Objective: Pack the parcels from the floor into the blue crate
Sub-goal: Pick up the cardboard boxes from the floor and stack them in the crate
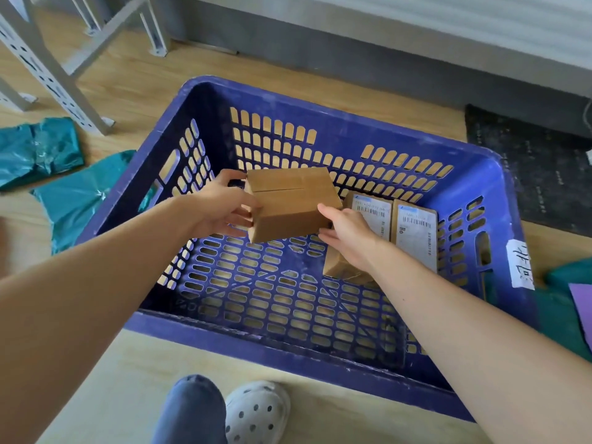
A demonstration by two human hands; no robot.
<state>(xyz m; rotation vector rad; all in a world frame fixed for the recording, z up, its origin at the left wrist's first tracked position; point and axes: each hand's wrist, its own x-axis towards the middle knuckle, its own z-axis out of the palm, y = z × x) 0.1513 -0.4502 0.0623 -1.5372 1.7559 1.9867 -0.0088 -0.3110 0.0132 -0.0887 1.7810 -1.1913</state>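
Note:
A brown cardboard box (293,203) hangs inside the blue crate (320,354), above its slotted bottom. My left hand (217,208) grips the box's left end with curled fingers. My right hand (347,233) holds its lower right corner, thumb on the top edge. Two labelled cardboard parcels (415,232) lie flat side by side at the crate's right side; my right wrist partly covers the left one. Teal plastic mailer parcels (38,150) lie on the wooden floor left of the crate.
Grey metal rack legs (54,78) stand at the back left. A dark mat (528,168) lies behind the crate on the right. More teal and purple packages (567,309) sit at the right edge. My knee and a white clog (256,411) are near the crate's front.

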